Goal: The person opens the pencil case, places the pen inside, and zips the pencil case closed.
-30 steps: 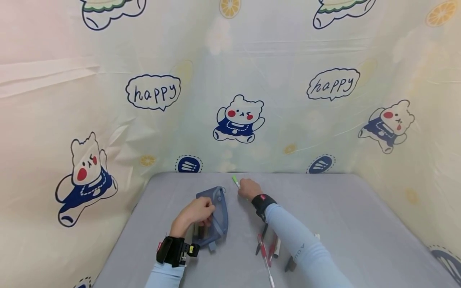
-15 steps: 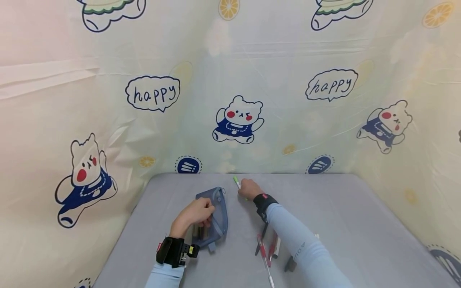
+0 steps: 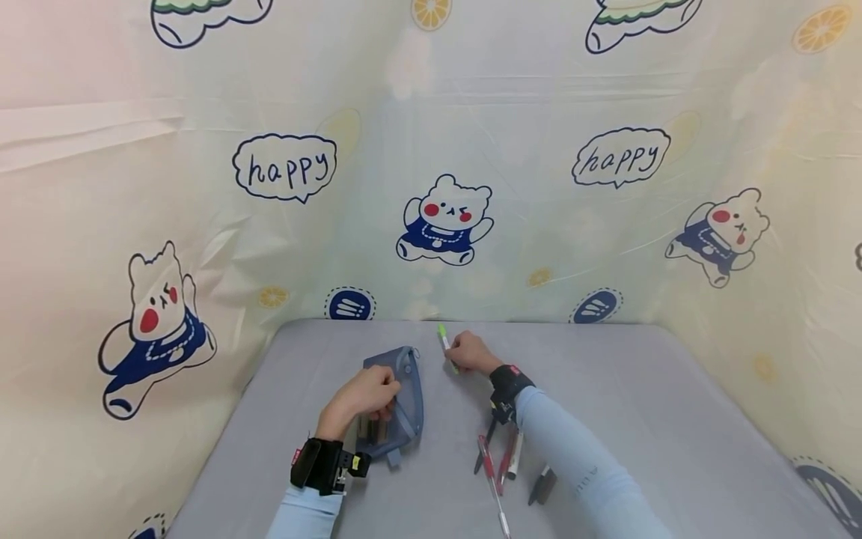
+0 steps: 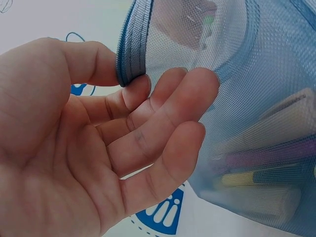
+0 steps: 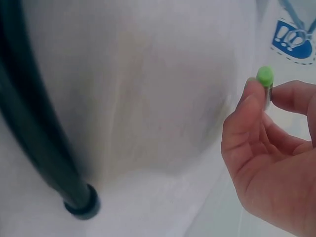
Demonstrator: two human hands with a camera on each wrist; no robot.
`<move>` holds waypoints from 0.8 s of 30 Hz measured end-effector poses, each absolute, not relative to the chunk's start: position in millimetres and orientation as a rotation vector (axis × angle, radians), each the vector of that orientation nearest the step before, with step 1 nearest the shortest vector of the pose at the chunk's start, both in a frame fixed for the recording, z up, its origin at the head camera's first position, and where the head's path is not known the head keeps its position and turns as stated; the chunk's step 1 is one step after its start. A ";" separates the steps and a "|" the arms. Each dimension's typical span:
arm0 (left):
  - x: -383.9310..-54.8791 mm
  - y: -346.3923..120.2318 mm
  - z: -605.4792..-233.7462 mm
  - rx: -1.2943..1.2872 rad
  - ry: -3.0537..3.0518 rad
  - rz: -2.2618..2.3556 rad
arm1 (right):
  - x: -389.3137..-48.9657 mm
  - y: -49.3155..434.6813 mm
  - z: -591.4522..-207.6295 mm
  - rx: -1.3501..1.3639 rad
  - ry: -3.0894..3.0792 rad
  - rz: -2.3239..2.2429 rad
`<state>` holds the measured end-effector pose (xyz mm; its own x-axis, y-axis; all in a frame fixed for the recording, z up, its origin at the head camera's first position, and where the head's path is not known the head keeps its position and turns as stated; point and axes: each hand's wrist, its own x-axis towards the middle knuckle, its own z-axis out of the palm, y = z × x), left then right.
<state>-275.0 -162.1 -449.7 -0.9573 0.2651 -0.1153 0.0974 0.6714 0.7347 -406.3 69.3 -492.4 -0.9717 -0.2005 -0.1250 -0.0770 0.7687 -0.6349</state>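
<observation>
My left hand [image 3: 364,391] pinches the zipped edge [image 4: 132,47] of a blue mesh pencil case [image 3: 412,408] between thumb and index finger; its other fingers lie loosely bent along the mesh. Through the mesh in the left wrist view, several pens show, among them a purple pen [image 4: 276,154] and a yellow-and-blue one [image 4: 242,178]. To the right of the case, over the far part of the table, my right hand [image 3: 474,353] pinches a slim white marker with green ends [image 3: 442,334]. Its green end [image 5: 265,76] points toward the right wrist camera.
Nearer me on the grey table [image 3: 626,419] lie a clear-and-red pen [image 3: 488,463], another red pen [image 3: 503,473], a white marker [image 3: 515,455] and dark items [image 3: 542,485] beside my right forearm. A printed curtain [image 3: 444,105] hangs behind the table.
My right wrist has shifted slightly right, and the marker stands a little steeper, with more of its length showing. My left hand and the pencil case hold their place.
</observation>
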 end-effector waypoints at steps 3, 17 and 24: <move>-274.6 -162.6 -449.7 0.293 2.675 1.149 | -401.0 70.1 -490.3 -0.233 2.716 -1.055; -276.8 -163.0 -449.9 0.255 2.652 1.144 | -360.5 61.2 -480.3 -0.385 2.329 -1.377; -275.9 -164.6 -448.5 0.265 2.656 1.151 | -339.2 53.9 -474.7 -0.402 2.220 -1.451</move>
